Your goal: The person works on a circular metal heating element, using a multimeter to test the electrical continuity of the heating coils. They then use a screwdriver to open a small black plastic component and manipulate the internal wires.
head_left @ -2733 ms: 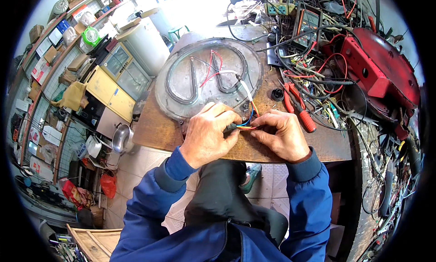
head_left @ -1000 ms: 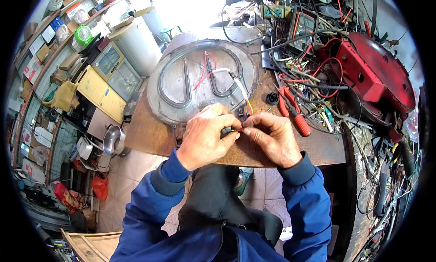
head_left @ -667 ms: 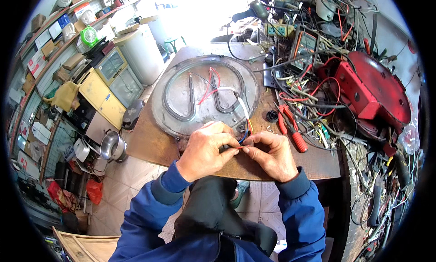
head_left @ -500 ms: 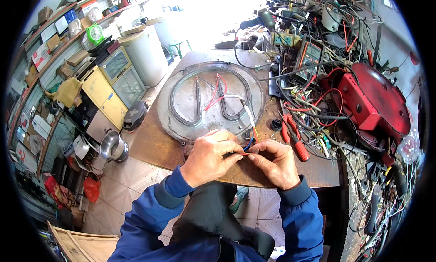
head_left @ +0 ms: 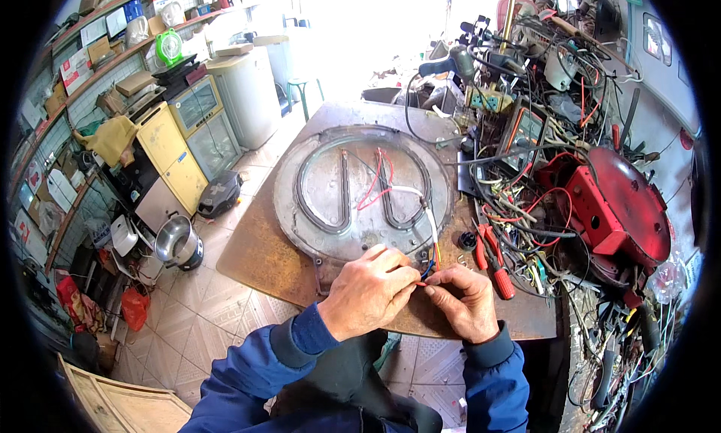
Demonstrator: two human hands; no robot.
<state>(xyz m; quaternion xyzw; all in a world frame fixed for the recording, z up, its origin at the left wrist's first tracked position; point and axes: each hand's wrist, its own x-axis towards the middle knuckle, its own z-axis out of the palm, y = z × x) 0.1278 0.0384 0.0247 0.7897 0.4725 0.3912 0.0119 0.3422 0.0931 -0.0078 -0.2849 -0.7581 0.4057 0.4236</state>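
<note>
My left hand (head_left: 369,292) and my right hand (head_left: 463,303) meet over the near edge of the workbench, fingertips almost touching. Both pinch a thin red wire (head_left: 420,283), of which only a short piece shows between them. Blue (head_left: 428,270) and yellow (head_left: 438,253) wires come down to the right fingertips from a white sleeved cable (head_left: 431,221). That cable runs off a round metal plate (head_left: 295,221) just beyond my hands. A curved heating tube (head_left: 347,196) lies on the plate, with a loop of red wire (head_left: 371,193) over it.
Red-handled pliers (head_left: 484,247) and a screwdriver (head_left: 502,283) lie right of my right hand, near a small black knob (head_left: 467,240). Tangled cables (head_left: 518,196) and a red metal housing (head_left: 601,208) crowd the right side. A metal pot (head_left: 177,240) stands on the floor at left.
My fingertips have come closer together, and less red wire shows between them. My left hand has turned slightly over. The whole view has shifted, so the bench appears lower.
</note>
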